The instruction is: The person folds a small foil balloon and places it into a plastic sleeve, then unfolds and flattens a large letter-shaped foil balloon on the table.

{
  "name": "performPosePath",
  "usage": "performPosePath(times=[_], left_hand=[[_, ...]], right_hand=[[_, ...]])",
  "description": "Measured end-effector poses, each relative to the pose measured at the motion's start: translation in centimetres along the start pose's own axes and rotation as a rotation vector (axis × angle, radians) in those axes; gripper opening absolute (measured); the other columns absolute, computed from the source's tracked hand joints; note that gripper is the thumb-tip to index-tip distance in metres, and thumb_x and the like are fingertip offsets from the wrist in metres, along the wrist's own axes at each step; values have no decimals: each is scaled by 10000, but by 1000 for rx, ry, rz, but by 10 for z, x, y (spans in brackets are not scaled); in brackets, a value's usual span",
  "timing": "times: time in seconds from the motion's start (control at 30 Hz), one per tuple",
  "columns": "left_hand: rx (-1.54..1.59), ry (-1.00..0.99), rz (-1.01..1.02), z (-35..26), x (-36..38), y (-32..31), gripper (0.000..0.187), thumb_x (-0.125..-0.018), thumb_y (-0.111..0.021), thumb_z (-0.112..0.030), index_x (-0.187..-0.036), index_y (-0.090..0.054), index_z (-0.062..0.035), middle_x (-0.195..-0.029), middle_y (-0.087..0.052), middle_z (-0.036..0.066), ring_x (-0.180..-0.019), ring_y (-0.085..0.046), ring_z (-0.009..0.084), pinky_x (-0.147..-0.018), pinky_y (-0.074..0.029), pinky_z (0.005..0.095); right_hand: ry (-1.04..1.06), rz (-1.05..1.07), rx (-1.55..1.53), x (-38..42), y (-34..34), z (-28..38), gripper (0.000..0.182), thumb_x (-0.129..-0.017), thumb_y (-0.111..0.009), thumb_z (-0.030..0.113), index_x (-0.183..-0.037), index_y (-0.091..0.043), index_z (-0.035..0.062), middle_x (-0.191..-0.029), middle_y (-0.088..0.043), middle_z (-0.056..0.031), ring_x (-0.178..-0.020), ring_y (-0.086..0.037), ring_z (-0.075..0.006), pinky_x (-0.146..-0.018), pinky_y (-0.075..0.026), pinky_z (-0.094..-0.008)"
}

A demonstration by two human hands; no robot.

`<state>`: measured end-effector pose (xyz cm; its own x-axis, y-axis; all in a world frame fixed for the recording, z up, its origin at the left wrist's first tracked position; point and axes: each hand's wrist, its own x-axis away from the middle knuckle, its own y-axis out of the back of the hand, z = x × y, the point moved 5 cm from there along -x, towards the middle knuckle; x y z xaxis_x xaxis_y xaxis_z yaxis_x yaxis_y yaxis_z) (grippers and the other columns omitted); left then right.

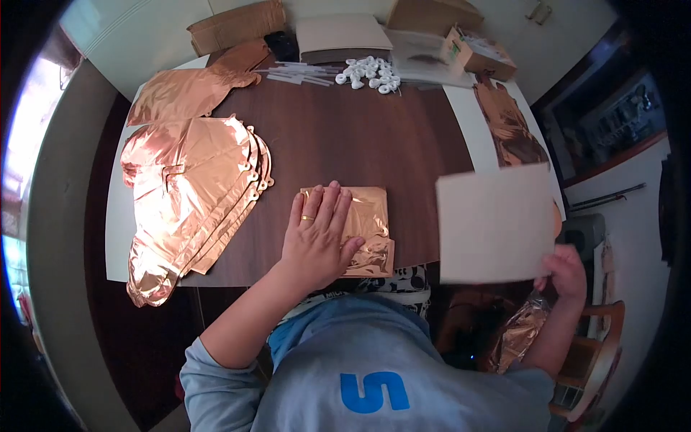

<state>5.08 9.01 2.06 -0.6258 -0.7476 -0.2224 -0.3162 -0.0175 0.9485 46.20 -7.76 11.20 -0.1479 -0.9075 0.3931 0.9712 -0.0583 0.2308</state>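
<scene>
My left hand (320, 234) lies flat with its fingers spread on a folded copper-coloured foil piece (368, 216) at the table's front edge. Off to the right, my right hand (563, 272) grips the lower right corner of a square, pale card sheet (495, 225), which is held up over the table's right front edge. Below that hand hangs a crumpled copper foil piece in clear wrapping (520, 335); whether the fingers hold it too is hard to tell.
Large copper foil sheets (194, 180) are stacked at the left. Along the back are clear strips (299, 73), white ribbon rolls (368, 74), a card stack (342, 36) and a small box (481, 54). More foil (509, 122) lies back right; a wooden chair (604, 353) stands at the right.
</scene>
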Motion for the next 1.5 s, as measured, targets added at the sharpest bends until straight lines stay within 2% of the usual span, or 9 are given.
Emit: performPosePath(times=[0.17, 0.37, 0.47, 0.57, 0.67, 0.8, 0.9, 1.03, 1.5], left_hand=[[-7, -3, 0, -1, 1, 0, 737, -976, -474, -501, -1480, -370, 26, -1509, -384, 248, -1394, -356, 429, -1170, -203, 569], [8, -18, -3, 2, 4, 0, 742, -966, -487, -504, -1479, -375, 20, -1508, -379, 246, -1395, -352, 422, -1173, -204, 563], [18, 4, 14, 0, 3, 2, 744, -963, -489, -501, -1482, -370, 19, -1506, -381, 244, -1400, -348, 413, -1175, -203, 557], [16, 3, 10, -1, 3, 4, 750, -959, -492, -503, -1484, -366, 18, -1504, -383, 242, -1400, -349, 406, -1177, -202, 552], [21, 1, 1, 0, 4, 3, 752, -955, -501, -501, -1480, -372, 23, -1496, -394, 241, -1394, -357, 408, -1173, -208, 554], [21, -13, -24, -1, 3, 5, 747, -950, -514, -496, -1471, -384, 24, -1485, -409, 238, -1381, -370, 407, -1164, -222, 551], [33, -20, -41, 0, 4, 6, 738, -949, -521, -489, -1463, -395, 25, -1479, -416, 237, -1374, -378, 404, -1160, -233, 547], [29, -10, -46, 1, 3, 7, 730, -947, -532, -484, -1454, -407, 25, -1472, -426, 238, -1364, -393, 408, -1154, -245, 547], [23, -16, -5, -2, 3, 11, 734, -952, -525, -494, -1468, -399, 13, -1489, -408, 250, -1370, -388, 428, -1149, -250, 561]], right_hand=[[-5, -321, -112, -62, -65, 22, 229, -951, -574, 169, -984, -658, -41, -715, -660, -94, -536, -602, -135, -445, -484, -270], [-30, -218, 341, -123, -93, 5, 281, -994, -562, 241, -967, -667, -18, -682, -650, -84, -461, -553, -104, -437, -440, -230], [-41, -209, 409, -129, -107, 16, 300, -981, -573, 253, -918, -656, -28, -645, -629, -87, -488, -570, -174, -476, -456, -293], [159, -245, 1060, -139, -125, 30, 318, -914, -645, 286, -893, -661, -31, -719, -658, -135, -628, -634, -258, -611, -514, -402], [302, -408, 1267, -109, -168, 70, 368, -854, -702, 341, -988, -645, 3, -959, -680, -167, -860, -648, -326, -810, -501, -472], [1012, -138, 967, -54, -252, 82, 635, -759, -785, 295, -1275, -532, 25, -1192, -577, -148, -1069, -573, -358, -926, -429, -481], [928, -126, 741, -47, -264, 55, 582, -754, -780, 219, -1262, -576, 22, -1150, -590, -133, -1051, -578, -349, -903, -439, -471], [1000, -177, 868, -33, -253, 14, 364, -775, -737, 144, -1115, -682, 28, -1201, -606, -128, -1111, -564, -326, -962, -439, -470], [1145, -125, 1002, -49, -273, -8, 449, -799, -719, 171, -1210, -647, 6, -1345, -564, -160, -1318, -498, -324, -1101, -362, -517]])
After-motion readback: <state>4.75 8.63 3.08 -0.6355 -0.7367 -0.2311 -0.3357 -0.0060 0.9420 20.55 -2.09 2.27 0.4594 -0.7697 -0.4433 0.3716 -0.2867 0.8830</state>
